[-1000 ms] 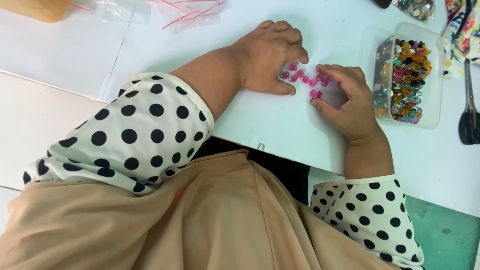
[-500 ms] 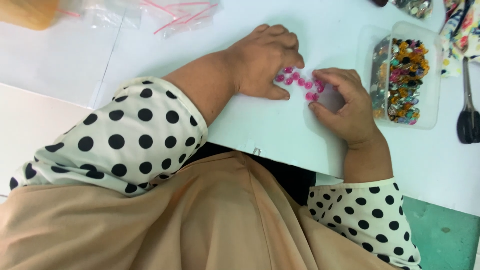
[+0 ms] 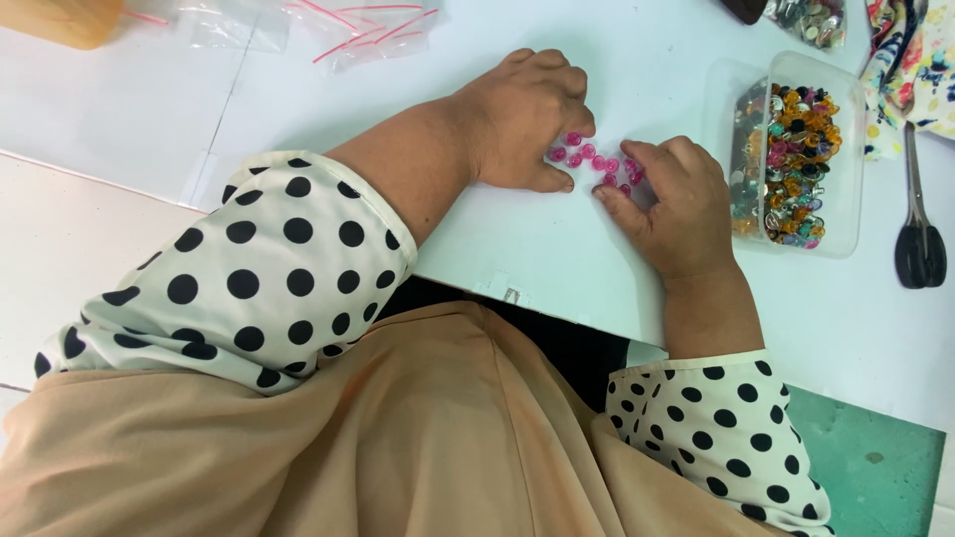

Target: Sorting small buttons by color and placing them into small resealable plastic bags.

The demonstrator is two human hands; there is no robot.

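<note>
- Where the hands work, the worktop (image 3: 637, 60) is white and flat; a green patch of floor (image 3: 865, 467) shows at its lower right edge.
- Worktop also carries a clear tub (image 3: 841, 214) of mixed coloured beads, black scissors (image 3: 920, 249) right of it, clear bags (image 3: 368, 30) with pink strips at the top, patterned cloth (image 3: 910, 70) top right.
- Pink beads (image 3: 597, 162): small, round, glossy, a loose cluster lying on the worktop between the two hands, just left of the tub.
- Left hand (image 3: 527, 114): palm down, flat on the worktop, fingers loosely curled, fingertips touching the cluster's left side; grip not closed on anything.
- Right hand (image 3: 681, 204): fingers curled over the cluster's right side, tips on the beads; cannot tell if any bead is pinched.
- Both arms wear white sleeves with black dots.
</note>
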